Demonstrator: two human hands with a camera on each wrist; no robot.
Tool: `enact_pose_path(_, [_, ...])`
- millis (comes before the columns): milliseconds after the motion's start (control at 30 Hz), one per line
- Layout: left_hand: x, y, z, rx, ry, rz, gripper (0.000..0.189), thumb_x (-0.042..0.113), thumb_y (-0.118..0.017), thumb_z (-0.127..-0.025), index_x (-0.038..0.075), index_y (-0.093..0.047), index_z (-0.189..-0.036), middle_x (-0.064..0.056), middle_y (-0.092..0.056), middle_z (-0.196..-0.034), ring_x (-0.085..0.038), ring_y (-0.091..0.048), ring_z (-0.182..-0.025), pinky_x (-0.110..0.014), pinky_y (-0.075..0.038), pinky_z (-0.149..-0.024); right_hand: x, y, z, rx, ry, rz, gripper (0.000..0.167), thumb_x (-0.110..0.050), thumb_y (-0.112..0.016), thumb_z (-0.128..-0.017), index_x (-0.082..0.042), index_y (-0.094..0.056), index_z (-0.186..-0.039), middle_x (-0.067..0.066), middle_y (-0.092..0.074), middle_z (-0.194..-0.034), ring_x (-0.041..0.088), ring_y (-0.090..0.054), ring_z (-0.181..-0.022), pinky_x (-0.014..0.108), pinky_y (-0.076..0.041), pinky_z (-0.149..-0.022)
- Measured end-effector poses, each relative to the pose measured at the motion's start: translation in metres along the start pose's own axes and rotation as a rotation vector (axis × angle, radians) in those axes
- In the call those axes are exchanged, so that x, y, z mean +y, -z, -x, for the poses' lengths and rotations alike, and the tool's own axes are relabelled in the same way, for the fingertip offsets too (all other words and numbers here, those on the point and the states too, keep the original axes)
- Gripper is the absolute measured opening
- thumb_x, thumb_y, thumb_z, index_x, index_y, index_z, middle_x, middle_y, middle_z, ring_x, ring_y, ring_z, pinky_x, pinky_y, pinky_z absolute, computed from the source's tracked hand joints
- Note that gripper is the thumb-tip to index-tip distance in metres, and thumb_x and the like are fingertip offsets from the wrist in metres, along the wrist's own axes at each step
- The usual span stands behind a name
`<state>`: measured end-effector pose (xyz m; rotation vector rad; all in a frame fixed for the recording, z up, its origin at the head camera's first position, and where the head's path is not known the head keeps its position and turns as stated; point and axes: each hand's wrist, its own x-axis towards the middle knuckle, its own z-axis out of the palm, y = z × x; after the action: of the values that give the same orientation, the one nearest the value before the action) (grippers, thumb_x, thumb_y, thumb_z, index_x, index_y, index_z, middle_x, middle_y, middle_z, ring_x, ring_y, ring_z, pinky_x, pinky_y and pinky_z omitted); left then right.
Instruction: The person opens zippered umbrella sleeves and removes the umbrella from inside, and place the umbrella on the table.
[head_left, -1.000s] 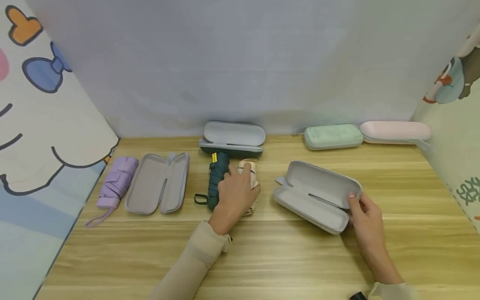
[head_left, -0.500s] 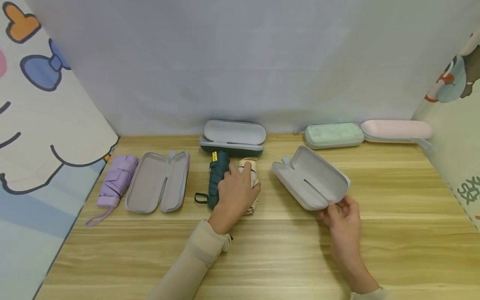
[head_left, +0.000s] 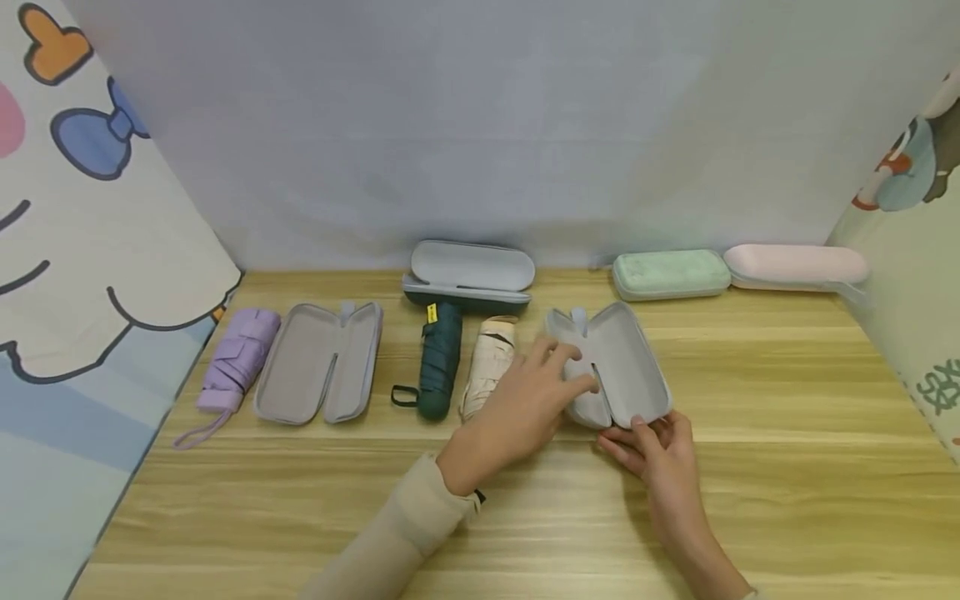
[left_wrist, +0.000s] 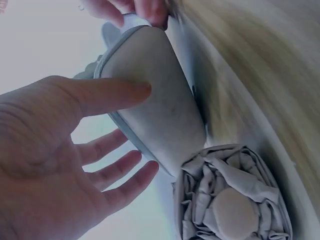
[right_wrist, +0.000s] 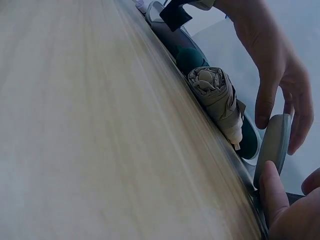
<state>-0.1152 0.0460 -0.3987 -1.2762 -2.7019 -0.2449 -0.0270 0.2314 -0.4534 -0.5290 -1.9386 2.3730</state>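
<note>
An open hard-shell umbrella case with grey lining lies right of centre in the head view, its hinge pointing toward me. My right hand pinches its near end, thumb on the rim and fingers underneath. Over the case's left half reaches my left hand, fingers spread. In the left wrist view its thumb lies along the pale outer shell, with the straight fingers across the rim. A folded cream umbrella lies just left of the case, partly covered by the left hand. Beside that is a folded dark green umbrella.
Farther left lie another open grey-lined case and a folded purple umbrella. Along the back wall stand an open dark green case, a closed mint case and a closed pink case. Wooden table extends in front.
My right hand has drawn the open case leftward and turned it until it points toward me. My left hand has left the cream umbrella and moved right, over the case.
</note>
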Motion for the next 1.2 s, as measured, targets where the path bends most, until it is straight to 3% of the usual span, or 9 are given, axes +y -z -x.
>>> enact_pose_path(200, [-0.001, -0.002, -0.001, -0.007, 0.022, -0.031, 0.024, 0.013, -0.070, -0.097, 0.030, -0.075, -0.113, -0.001, -0.059, -0.141, -0.024, -0.050, -0.134, -0.041, -0.056, -0.093, 0.001, -0.001, 0.002, -0.015, 0.006, 0.009, 0.044, -0.013, -0.039, -0.113, -0.006, -0.017, -0.150, 0.018, -0.040, -0.137, 0.009, -0.070, -0.097, 0.030, -0.061, -0.093])
enact_pose_path(400, [-0.004, -0.003, 0.002, -0.015, 0.026, -0.038, 0.020, 0.014, -0.069, -0.098, 0.030, -0.076, -0.108, 0.000, -0.060, -0.139, -0.022, -0.051, -0.132, -0.043, -0.055, -0.094, 0.001, -0.001, 0.002, 0.003, 0.027, 0.040, 0.041, -0.018, -0.041, -0.113, -0.010, -0.020, -0.147, 0.013, -0.042, -0.133, 0.010, -0.068, -0.091, 0.030, -0.064, -0.081])
enact_pose_path(600, [-0.005, -0.003, 0.001, 0.005, 0.017, -0.043, 0.020, 0.014, -0.068, -0.098, 0.029, -0.076, -0.108, 0.000, -0.061, -0.139, -0.022, -0.052, -0.130, -0.041, -0.054, -0.092, -0.007, 0.010, -0.005, 0.128, 0.028, 0.098, 0.041, -0.024, -0.042, -0.112, -0.011, -0.025, -0.147, 0.003, -0.040, -0.131, 0.009, -0.060, -0.080, 0.024, -0.058, -0.059])
enact_pose_path(767, [-0.005, -0.003, -0.001, 0.004, 0.008, -0.034, 0.021, 0.013, -0.067, -0.098, 0.029, -0.076, -0.108, 0.000, -0.060, -0.138, -0.022, -0.052, -0.129, -0.040, -0.054, -0.089, -0.022, 0.031, -0.023, 0.191, -0.003, 0.132, 0.036, -0.026, -0.048, -0.110, -0.017, -0.032, -0.141, -0.001, -0.039, -0.124, 0.006, -0.056, -0.074, 0.021, -0.051, -0.055])
enact_pose_path(900, [-0.005, -0.001, -0.002, -0.003, 0.013, -0.041, 0.021, 0.013, -0.066, -0.099, 0.030, -0.077, -0.109, 0.000, -0.061, -0.137, -0.021, -0.052, -0.129, -0.040, -0.053, -0.089, -0.038, 0.051, -0.049, 0.098, 0.047, 0.301, 0.041, -0.022, -0.049, -0.109, -0.012, -0.032, -0.145, -0.002, -0.039, -0.128, 0.004, -0.058, -0.082, 0.022, -0.054, -0.062])
enact_pose_path(1033, [-0.005, -0.001, -0.001, -0.019, 0.024, -0.040, 0.022, 0.014, -0.065, -0.100, 0.030, -0.077, -0.109, 0.000, -0.061, -0.138, -0.021, -0.053, -0.129, -0.040, -0.054, -0.090, -0.056, 0.063, -0.084, -0.018, 0.218, 0.584, 0.053, -0.010, -0.047, -0.105, 0.004, -0.027, -0.152, 0.012, -0.043, -0.137, 0.006, -0.057, -0.092, 0.019, -0.056, -0.068])
enact_pose_path(1100, [-0.005, -0.002, -0.001, -0.026, 0.028, -0.036, 0.022, 0.014, -0.065, -0.101, 0.029, -0.077, -0.110, 0.000, -0.061, -0.138, -0.021, -0.053, -0.130, -0.040, -0.054, -0.090, -0.067, 0.066, -0.103, -0.052, 0.322, 0.729, 0.055, -0.008, -0.048, -0.103, 0.009, -0.028, -0.152, 0.022, -0.045, -0.140, 0.014, -0.058, -0.102, 0.017, -0.054, -0.072])
enact_pose_path(1200, [-0.006, -0.004, -0.001, -0.019, 0.031, -0.035, 0.021, 0.014, -0.065, -0.100, 0.029, -0.077, -0.109, 0.000, -0.061, -0.138, -0.021, -0.054, -0.129, -0.039, -0.054, -0.089, -0.084, 0.065, -0.130, -0.095, 0.450, 0.914, 0.057, -0.005, -0.052, -0.101, 0.013, -0.031, -0.151, 0.035, -0.045, -0.143, 0.037, -0.054, -0.117, 0.033, -0.056, -0.087])
